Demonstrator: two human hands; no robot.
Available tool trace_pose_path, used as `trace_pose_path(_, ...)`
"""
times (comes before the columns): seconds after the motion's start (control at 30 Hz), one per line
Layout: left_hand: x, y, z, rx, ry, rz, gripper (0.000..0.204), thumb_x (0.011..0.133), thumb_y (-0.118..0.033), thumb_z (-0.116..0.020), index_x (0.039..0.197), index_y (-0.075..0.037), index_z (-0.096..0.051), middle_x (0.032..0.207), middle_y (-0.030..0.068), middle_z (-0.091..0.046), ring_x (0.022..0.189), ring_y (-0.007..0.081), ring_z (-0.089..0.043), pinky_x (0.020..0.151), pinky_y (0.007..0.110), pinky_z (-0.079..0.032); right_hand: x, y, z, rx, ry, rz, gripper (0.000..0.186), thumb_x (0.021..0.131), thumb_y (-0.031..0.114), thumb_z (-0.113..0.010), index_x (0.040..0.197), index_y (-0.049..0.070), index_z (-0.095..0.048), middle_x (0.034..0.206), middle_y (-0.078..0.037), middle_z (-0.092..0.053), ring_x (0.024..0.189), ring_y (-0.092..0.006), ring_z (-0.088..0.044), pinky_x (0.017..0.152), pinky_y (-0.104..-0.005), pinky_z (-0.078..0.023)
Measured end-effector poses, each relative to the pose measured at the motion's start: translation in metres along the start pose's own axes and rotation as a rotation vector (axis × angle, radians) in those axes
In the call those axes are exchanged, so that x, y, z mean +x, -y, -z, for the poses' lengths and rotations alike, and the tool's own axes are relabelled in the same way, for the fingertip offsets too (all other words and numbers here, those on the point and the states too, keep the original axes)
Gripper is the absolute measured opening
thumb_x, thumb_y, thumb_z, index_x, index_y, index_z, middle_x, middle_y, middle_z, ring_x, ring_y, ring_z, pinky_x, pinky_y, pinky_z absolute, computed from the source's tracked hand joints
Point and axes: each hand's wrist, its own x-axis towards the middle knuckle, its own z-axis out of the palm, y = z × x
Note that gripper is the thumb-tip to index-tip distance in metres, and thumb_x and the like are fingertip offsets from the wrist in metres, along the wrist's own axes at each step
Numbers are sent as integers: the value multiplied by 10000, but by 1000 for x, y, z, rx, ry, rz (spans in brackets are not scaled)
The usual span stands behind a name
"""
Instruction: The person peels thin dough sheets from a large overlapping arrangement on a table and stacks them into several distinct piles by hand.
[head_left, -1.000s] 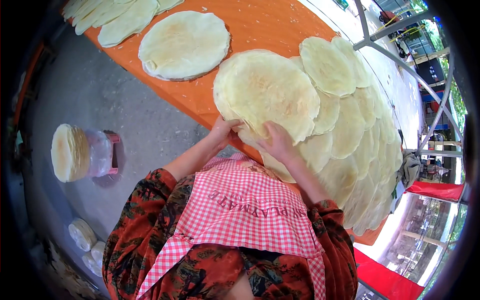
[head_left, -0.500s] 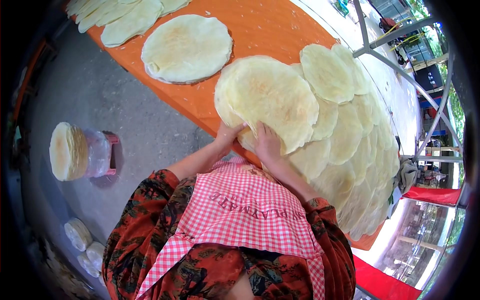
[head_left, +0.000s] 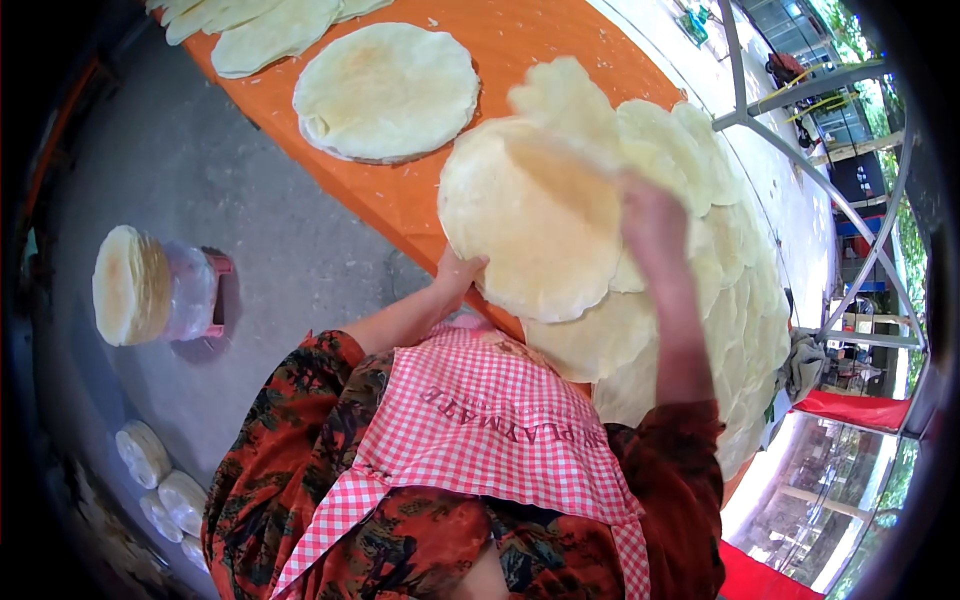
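That thin round flatbread (head_left: 530,240), over the orange table's (head_left: 400,200) near edge with its rim pinched in the left hand (head_left: 458,278), could tear if the right hand (head_left: 656,225) (too blurred to tell its grip) tugs sharply.

A: Camera?
B: Head-worn fisheye, upright, looking down over the apron (head_left: 490,430) at left hand (head_left: 458,276) and right hand (head_left: 656,222).
A: Range?
B: Near torso, wide: grey floor (head_left: 285,235) frame-left, metal poles (head_left: 741,116) frame-right, edges bending rimward.
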Motion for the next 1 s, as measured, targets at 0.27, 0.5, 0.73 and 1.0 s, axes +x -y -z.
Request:
trace_pose_path(0.27,7,-2,-14,97,80,-60,475,867,48,-549,1313,-12,-397,1224,149,-568,1108,278,-554,936,383,-473,82,-164,-38,3,192,-168,256,739,126,-593,897,-74,-625,870,-269,-648,874,-368,-646,772,-432,-487)
trace_pose_path(0.5,-9,-16,-8,-13,63,-44,508,855,56,-560,1327,-13,-387,1259,152,-549,1136,274,-535,962,381,-457,116,-106,105,138,-7,-84,171,809,93,-572,945,45,-664,779,-168,-663,698,-282,-652,618,-378,-488)
trace_pose_path(0.73,-7,-43,7,-312,236,278,390,992,-265,-424,1304,-32,-443,1225,130,-574,1085,276,-566,907,396,-485,-63,0,-83,24,-13,-31,304,793,29,-540,1062,59,-676,1025,-145,-678,931,-310,-652,807,-388,-522)
trace_pose_path(1.0,4,-58,29,-413,91,262,323,975,-247,-412,1136,2,-541,1038,111,-632,878,239,-603,746,358,-484,-119,14,-162,210,193,-192,285,781,50,-549,1030,88,-680,912,-176,-672,823,-353,-650,726,-429,-518)
